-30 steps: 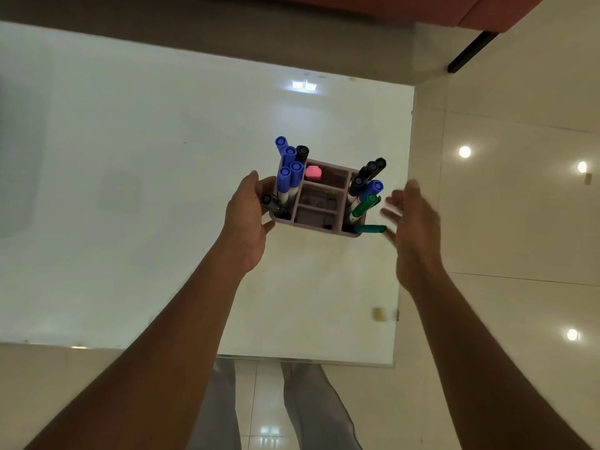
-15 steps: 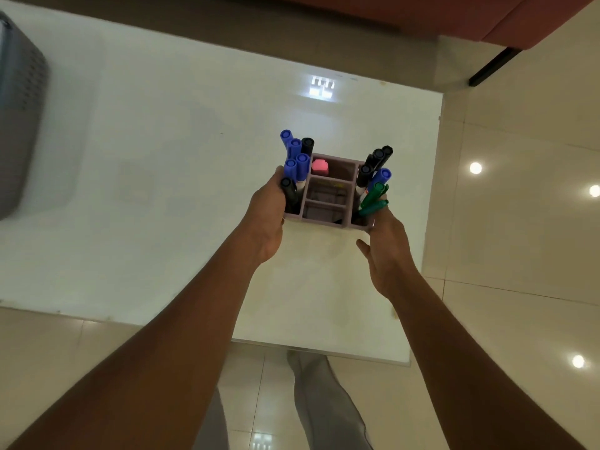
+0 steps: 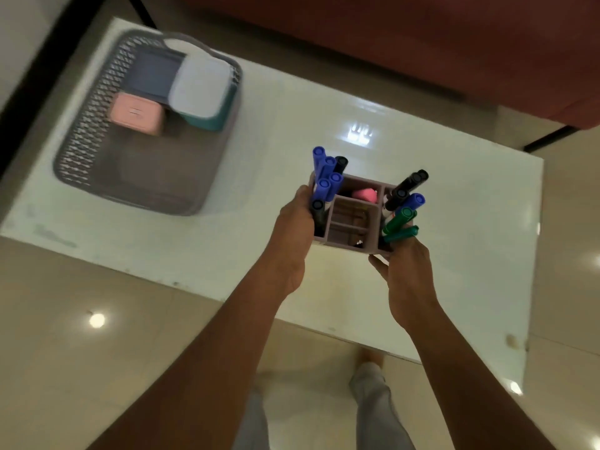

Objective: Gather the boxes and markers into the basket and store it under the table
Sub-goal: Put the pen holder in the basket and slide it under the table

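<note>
A mauve marker holder (image 3: 352, 234) with several compartments is held over the white table (image 3: 266, 177). My left hand (image 3: 293, 237) grips its left side and my right hand (image 3: 407, 271) grips its near right corner. Blue markers (image 3: 324, 175) and a black one stand in its left slots; black, blue and green markers (image 3: 401, 219) lean out on the right. A pink eraser (image 3: 366, 194) sits in a back slot. A grey mesh basket (image 3: 97, 125) stands at the table's far left and holds a pink box (image 3: 136, 113), a white-lidded teal box (image 3: 201, 89) and a dark blue box (image 3: 152, 73).
A dark red sofa (image 3: 422, 37) runs behind the table. Glossy beige floor tiles (image 3: 81, 319) surround the table, and my legs (image 3: 373, 401) show below its near edge. A black table leg (image 3: 548, 138) is at the right rear.
My right hand closed onto the holder's right corner after hovering open beside it. The view swung left, bringing the basket with its boxes into sight.
</note>
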A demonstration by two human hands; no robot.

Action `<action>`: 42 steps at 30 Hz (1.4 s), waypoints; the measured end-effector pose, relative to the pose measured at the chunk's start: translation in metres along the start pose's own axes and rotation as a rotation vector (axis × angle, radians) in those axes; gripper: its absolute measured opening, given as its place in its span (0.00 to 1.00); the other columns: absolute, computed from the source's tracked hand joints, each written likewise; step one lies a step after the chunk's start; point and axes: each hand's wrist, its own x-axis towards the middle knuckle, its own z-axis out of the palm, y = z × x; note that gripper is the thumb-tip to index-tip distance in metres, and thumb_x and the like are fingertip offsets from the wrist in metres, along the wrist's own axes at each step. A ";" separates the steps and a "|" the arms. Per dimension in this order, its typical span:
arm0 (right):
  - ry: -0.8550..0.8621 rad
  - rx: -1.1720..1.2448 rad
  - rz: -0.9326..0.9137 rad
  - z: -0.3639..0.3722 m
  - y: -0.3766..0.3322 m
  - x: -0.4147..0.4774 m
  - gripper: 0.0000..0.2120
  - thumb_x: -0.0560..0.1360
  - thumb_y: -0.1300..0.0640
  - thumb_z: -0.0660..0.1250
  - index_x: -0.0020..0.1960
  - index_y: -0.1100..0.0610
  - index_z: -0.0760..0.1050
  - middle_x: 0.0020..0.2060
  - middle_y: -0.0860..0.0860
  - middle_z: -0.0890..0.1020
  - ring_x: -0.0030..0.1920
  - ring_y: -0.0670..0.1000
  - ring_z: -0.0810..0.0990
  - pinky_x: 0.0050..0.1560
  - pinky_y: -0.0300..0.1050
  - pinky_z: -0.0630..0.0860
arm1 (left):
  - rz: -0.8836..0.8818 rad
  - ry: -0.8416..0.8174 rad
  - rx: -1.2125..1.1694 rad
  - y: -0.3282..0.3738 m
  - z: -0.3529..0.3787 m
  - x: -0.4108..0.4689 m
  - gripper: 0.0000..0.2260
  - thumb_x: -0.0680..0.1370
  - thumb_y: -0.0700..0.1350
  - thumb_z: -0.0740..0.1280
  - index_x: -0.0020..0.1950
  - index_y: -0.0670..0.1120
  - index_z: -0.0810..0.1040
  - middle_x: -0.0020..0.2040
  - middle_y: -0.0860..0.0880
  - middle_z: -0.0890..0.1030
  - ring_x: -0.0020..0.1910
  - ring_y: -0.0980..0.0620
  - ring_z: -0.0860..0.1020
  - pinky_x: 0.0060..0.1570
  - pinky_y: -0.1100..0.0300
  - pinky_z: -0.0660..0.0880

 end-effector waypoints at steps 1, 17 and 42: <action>-0.002 0.000 0.001 0.015 -0.001 -0.009 0.19 0.84 0.57 0.52 0.46 0.47 0.80 0.40 0.42 0.86 0.53 0.46 0.82 0.66 0.54 0.74 | 0.000 -0.007 -0.002 0.008 -0.017 -0.005 0.19 0.84 0.56 0.52 0.42 0.56 0.79 0.38 0.59 0.84 0.44 0.59 0.79 0.47 0.61 0.68; -0.127 -0.048 0.000 0.273 -0.020 -0.071 0.21 0.83 0.54 0.56 0.35 0.45 0.80 0.44 0.53 0.85 0.55 0.59 0.81 0.61 0.60 0.78 | -0.040 0.164 -0.025 0.128 -0.269 0.003 0.12 0.82 0.47 0.57 0.44 0.51 0.77 0.40 0.49 0.80 0.45 0.50 0.76 0.59 0.50 0.65; 0.066 -0.037 0.217 0.388 0.012 0.003 0.18 0.84 0.51 0.50 0.54 0.48 0.79 0.49 0.50 0.85 0.54 0.53 0.82 0.60 0.54 0.77 | -0.214 0.005 0.216 0.122 -0.363 0.142 0.17 0.82 0.40 0.53 0.51 0.47 0.82 0.46 0.47 0.85 0.38 0.54 0.81 0.43 0.58 0.73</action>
